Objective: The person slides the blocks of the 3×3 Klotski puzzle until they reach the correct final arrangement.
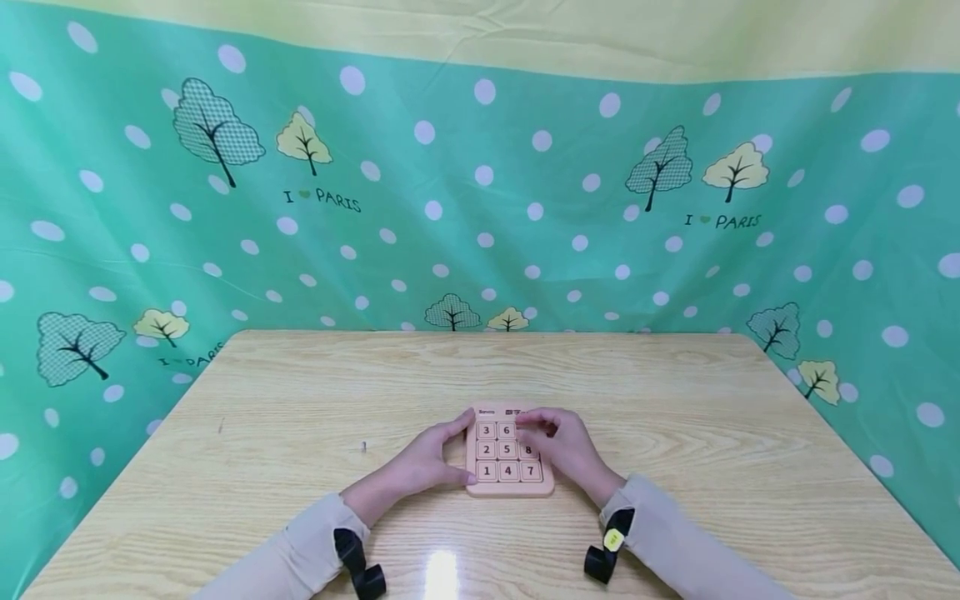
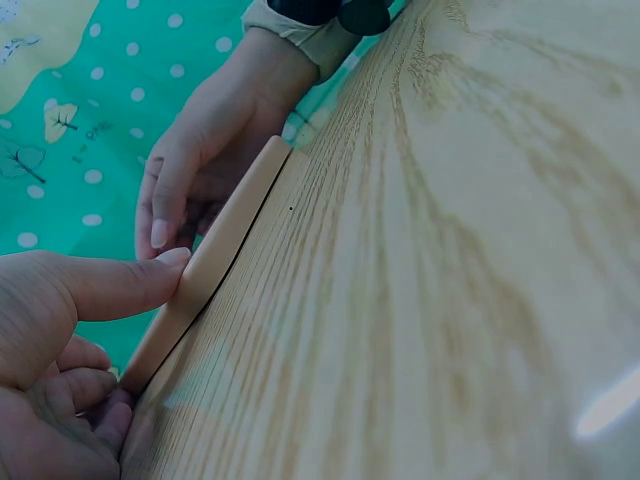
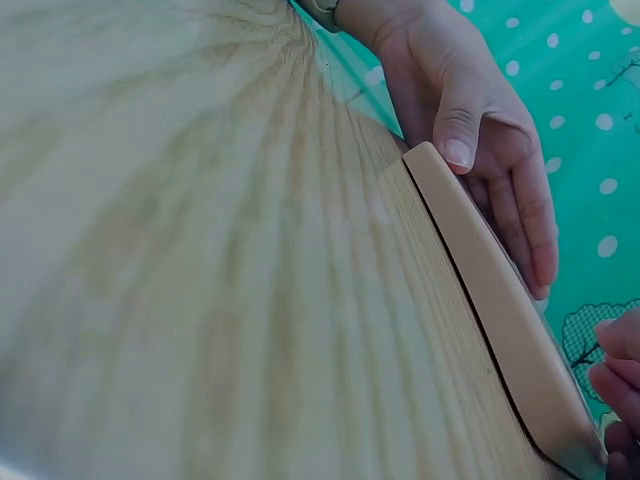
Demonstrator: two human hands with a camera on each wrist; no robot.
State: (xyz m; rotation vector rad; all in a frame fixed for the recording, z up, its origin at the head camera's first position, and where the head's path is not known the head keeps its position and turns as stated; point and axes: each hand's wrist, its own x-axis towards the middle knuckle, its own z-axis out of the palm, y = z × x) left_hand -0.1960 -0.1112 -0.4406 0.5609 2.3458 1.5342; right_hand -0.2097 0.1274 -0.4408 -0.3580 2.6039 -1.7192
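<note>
A pink sliding number puzzle lies flat on the table, its tiles marked with numerals. My left hand holds the puzzle's left side, thumb by the lower corner and fingers by the upper one. Over the upper right part hovers or rests my right hand, with index finger and thumb spread around the top-right cell, which they hide. Tiles 3 and 6 show in the top row, 2, 5 and a partly covered 8 below, then 1, 4 and 7. Both wrist views show only the puzzle's thick side edge.
The wood-grain table extends around the puzzle on all sides. A tiny dark speck is on its left part. Behind hangs a green dotted curtain with printed trees. Black straps are on both wrists.
</note>
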